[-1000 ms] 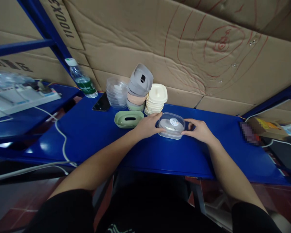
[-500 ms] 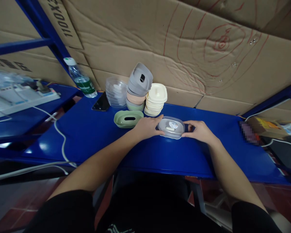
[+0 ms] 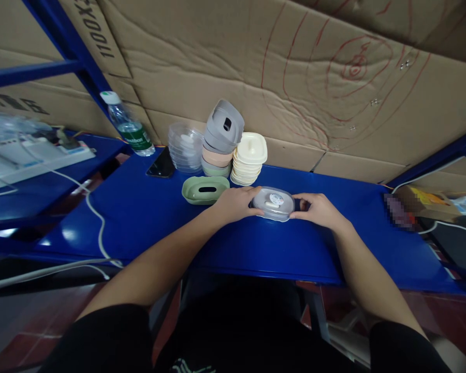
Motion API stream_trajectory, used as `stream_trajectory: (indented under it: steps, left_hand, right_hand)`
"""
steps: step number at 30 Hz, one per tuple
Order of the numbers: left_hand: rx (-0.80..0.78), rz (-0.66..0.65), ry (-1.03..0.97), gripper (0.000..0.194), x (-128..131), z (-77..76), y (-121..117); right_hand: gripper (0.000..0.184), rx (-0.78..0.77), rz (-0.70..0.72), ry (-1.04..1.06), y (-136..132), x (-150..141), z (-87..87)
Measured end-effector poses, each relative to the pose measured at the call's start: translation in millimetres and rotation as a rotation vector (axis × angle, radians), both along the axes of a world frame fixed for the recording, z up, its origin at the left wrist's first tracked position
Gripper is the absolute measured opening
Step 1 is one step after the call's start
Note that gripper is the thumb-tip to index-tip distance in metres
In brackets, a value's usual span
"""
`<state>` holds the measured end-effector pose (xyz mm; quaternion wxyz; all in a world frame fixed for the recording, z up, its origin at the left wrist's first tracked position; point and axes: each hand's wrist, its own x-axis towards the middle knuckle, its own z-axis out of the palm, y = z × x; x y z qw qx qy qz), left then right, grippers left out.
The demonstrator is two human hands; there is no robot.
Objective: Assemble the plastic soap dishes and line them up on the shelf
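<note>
Tub (image 3: 274, 210), one: low, rounded, clear plastic over grey, a round white sticker (image 3: 277, 199) on top; located in front of the person, between the two hands; whether its underside meets the table (image 3: 256, 254) cannot be told. Left hand (image 3: 236, 204), bare: grasping the tub's left end, thumb on the near side, fingers beyond. Right hand (image 3: 314, 209), bare: grasping the tub's right end between thumb and forefinger, other fingers curled. Green tray (image 3: 190, 194), one: open, with an oblong slot, just beside the left hand. Cream stack (image 3: 250, 166), one: squarish pieces, beyond the left hand. Mixed stack (image 3: 217, 155), one: grey, peach and green pieces, the top grey one tilted and slotted; next to the cream stack. Clear stack (image 3: 184, 150), one: nested transparent pieces, left of the mixed stack. Phone (image 3: 161, 163), one: dark, lying flat between the clear stack and the bottle (image 3: 134, 132), which has a white cap and green label. Power strip (image 3: 39, 168): white, far left; a white cord (image 3: 97, 223) trails across the table. Cardboard (image 3: 295, 93): upright behind everything, marked with red rings.
</note>
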<state>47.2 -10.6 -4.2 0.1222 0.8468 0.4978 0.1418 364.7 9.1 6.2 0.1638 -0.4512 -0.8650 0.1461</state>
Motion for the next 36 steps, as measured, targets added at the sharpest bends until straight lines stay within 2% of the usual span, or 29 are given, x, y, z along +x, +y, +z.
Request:
stream_trajectory:
  steps: [14,16,20,24,27,36]
  left_hand:
    - [0.012,-0.02,0.033,0.079,-1,-1.2,2]
    - [0.016,-0.013,0.063,0.078,-1,0.8,1]
    - [0.018,-0.006,0.103,0.079,0,2.9,-2]
    - [0.024,-0.028,0.106,0.079,-1,0.4,0]
    - [0.037,-0.033,0.11,0.077,-1,-3.3,2]
    - [0.084,-0.072,0.036,0.066,3,-6.7,0]
  right_hand:
    - [0.07,-0.042,0.013,-0.033,0,0,2.0]
    - [0.08,-0.007,0.032,-0.011,0,0,0.9]
    - [0.112,0.052,0.124,0.054,-3,-4,-1.3]
    - [0.1,0.022,0.224,0.049,-5,-15,-6.2]
    - [0.091,-0.017,0.234,0.068,-6,-19,-10.1]
    - [0.106,-0.071,0.139,0.021,-6,-16,-10.6]
